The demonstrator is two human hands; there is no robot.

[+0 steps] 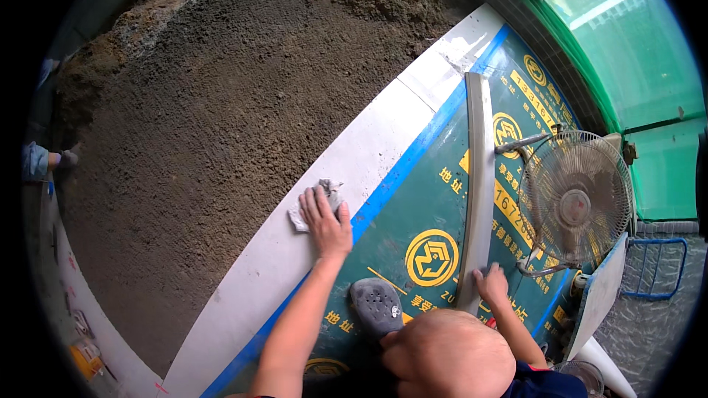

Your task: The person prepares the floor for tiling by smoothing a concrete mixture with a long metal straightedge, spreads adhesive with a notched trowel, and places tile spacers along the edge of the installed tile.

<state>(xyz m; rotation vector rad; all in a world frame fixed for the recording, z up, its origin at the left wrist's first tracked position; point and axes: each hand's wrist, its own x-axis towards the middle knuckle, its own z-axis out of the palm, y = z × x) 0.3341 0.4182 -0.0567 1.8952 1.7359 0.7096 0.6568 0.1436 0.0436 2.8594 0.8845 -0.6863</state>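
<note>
My left hand (326, 222) lies spread over a crumpled whitish rag (298, 220), pressing it against the pale tile strip (380, 140). Cloth shows past the fingertips and beside the hand. A long grey metal straightedge (479, 155) rests on the printed green floor covering to the right. Beside its near end is my right hand (493, 285), fingers apart and touching or almost touching the bar's edge, with nothing seen in it. My bare knee (450, 354) and a grey clog (376, 308) are between my arms.
Rough brown mortar (206, 125) borders the strip on the left. Blue tape (405, 166) runs along its right side. A standing fan (575, 206) lies near the bar, below green netting (634, 66). Part of another person (37, 162) shows at far left.
</note>
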